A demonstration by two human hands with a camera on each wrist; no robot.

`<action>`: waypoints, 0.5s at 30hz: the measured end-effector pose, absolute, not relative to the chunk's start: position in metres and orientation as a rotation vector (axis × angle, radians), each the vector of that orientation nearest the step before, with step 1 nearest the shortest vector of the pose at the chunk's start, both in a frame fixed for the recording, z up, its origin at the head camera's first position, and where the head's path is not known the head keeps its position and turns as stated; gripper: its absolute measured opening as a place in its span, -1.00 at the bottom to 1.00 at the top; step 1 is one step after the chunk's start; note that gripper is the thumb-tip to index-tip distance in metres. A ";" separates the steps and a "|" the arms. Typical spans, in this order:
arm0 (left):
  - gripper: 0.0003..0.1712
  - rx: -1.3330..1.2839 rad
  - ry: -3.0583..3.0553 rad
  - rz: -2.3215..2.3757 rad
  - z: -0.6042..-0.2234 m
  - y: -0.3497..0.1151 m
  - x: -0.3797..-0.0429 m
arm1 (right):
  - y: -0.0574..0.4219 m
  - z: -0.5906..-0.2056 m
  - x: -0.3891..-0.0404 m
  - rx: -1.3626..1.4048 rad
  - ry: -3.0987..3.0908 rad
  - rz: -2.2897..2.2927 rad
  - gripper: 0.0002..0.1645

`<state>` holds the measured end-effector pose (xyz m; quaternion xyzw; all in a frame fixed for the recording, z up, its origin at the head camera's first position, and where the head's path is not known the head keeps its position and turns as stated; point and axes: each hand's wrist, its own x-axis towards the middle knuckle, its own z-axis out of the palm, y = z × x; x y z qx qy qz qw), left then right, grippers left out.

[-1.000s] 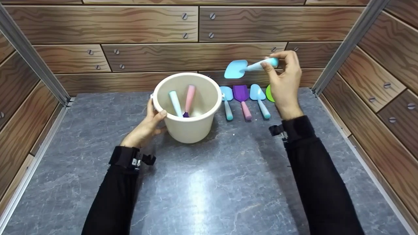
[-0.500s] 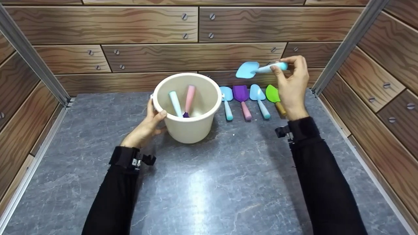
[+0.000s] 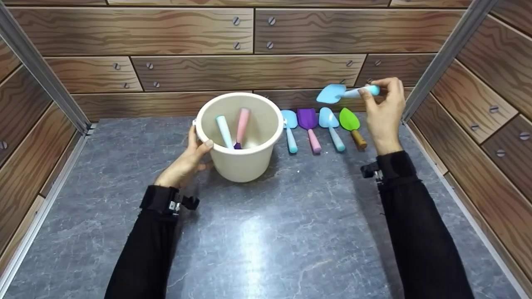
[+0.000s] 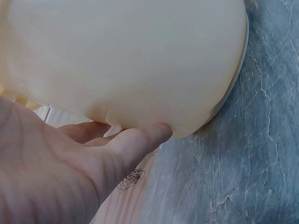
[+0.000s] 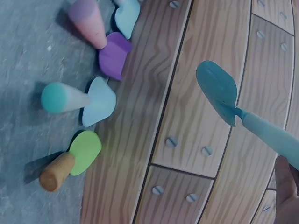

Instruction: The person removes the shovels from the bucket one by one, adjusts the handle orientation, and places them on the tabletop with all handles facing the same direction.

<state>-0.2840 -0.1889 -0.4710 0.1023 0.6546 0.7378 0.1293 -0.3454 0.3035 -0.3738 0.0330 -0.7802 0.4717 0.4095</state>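
My right hand (image 3: 386, 114) pinches the end of the handle of a light blue toy shovel (image 3: 331, 94), up in the air near the back wall, blade pointing left. The right wrist view shows its blade (image 5: 217, 86) in front of the wood-patterned wall. With thumb and fingers, my left hand (image 3: 183, 162) grips the left side of a cream bucket (image 3: 242, 166) just under the rim. A light blue handle (image 3: 225, 132) and a pink handle (image 3: 242, 124) lean inside the bucket; their blades are mostly hidden.
Right of the bucket, a row lies along the back wall: a blue shovel (image 3: 289, 119), a purple shovel (image 3: 307, 119), another blue shovel (image 3: 328, 118) and a green shovel (image 3: 349, 119) with a brown handle. Wood-patterned walls (image 3: 494, 120) enclose the grey table (image 3: 291, 232).
My right hand has moved right and slightly down with the blue shovel, uncovering the green one on the table. The left hand and the bucket have stayed put.
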 end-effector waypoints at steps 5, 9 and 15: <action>0.79 0.295 1.895 2.153 -0.471 -0.188 -0.284 | 0.314 -0.380 -0.347 0.045 -1.966 1.184 -0.63; 0.70 0.287 1.899 2.144 -0.469 -0.188 -0.283 | 0.321 -0.386 -0.350 0.031 -1.955 1.174 -0.62; 0.68 0.281 1.908 2.140 -0.470 -0.188 -0.284 | 0.330 -0.396 -0.352 -0.013 -1.954 1.172 -0.61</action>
